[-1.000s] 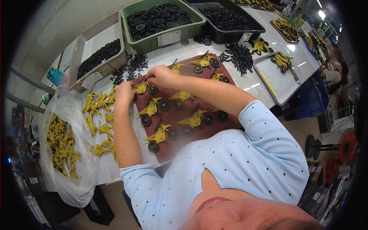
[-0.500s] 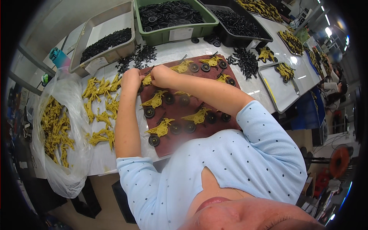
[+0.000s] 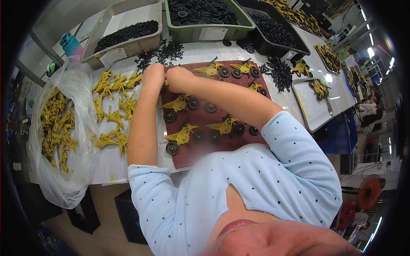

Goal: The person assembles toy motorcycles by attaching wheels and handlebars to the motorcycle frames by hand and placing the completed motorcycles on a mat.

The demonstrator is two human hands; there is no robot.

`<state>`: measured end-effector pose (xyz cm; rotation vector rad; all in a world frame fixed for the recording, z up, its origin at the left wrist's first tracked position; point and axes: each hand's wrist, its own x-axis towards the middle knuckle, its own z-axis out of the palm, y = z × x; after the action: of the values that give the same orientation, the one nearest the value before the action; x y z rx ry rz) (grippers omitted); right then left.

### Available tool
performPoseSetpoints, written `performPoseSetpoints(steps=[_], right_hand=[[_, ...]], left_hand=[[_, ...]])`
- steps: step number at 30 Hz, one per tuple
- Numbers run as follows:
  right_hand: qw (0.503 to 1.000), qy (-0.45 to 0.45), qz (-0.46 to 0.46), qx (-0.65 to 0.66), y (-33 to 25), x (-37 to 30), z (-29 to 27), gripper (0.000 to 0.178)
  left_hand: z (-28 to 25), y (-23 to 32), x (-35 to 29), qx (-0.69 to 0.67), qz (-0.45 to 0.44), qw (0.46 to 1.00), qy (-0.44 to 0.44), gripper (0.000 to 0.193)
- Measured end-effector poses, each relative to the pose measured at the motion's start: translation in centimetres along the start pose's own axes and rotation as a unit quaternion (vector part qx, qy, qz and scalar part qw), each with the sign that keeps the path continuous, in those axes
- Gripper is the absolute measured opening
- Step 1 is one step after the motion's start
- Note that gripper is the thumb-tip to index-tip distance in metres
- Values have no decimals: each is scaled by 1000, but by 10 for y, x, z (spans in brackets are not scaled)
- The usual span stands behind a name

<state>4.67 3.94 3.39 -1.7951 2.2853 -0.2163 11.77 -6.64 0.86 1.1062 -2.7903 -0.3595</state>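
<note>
At the far left corner of the reddish-brown mat (image 3: 239, 96), my left hand (image 3: 153, 75) and my right hand (image 3: 177, 79) come together, both with fingers curled in. The backs of the hands hide what they grip. On the mat, yellow toy motorcycle bodies (image 3: 181, 134) lie in rows with black wheels (image 3: 172, 148) and thin black parts beside or on them. Just left of my left forearm are loose yellow bodies (image 3: 112, 141) on the white table. Beyond my hands lies a scatter of small black parts (image 3: 164, 53).
Along the back stand a grey bin (image 3: 95, 59), a green bin of black wheels (image 3: 247, 32) and a black bin (image 3: 299, 54). A clear plastic bag (image 3: 81, 158) of yellow bodies sits at left, a bottle (image 3: 70, 45) behind it. At right is a metal tray (image 3: 309, 117).
The view has shifted slightly, so the table sits a little higher. My hands stay together at the same mat corner; the yellow piece seen between them before is now mostly hidden.
</note>
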Motion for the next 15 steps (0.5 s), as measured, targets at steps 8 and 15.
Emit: performPoseSetpoints(steps=[8, 15], right_hand=[[995, -59, 75, -3, -14, 12, 7, 27], [991, -110, -30, -65, 11, 17, -9, 24]], left_hand=[[8, -16, 10, -7, 23, 1000, -6, 17], [0, -14, 6, -65, 56, 996, -12, 17]])
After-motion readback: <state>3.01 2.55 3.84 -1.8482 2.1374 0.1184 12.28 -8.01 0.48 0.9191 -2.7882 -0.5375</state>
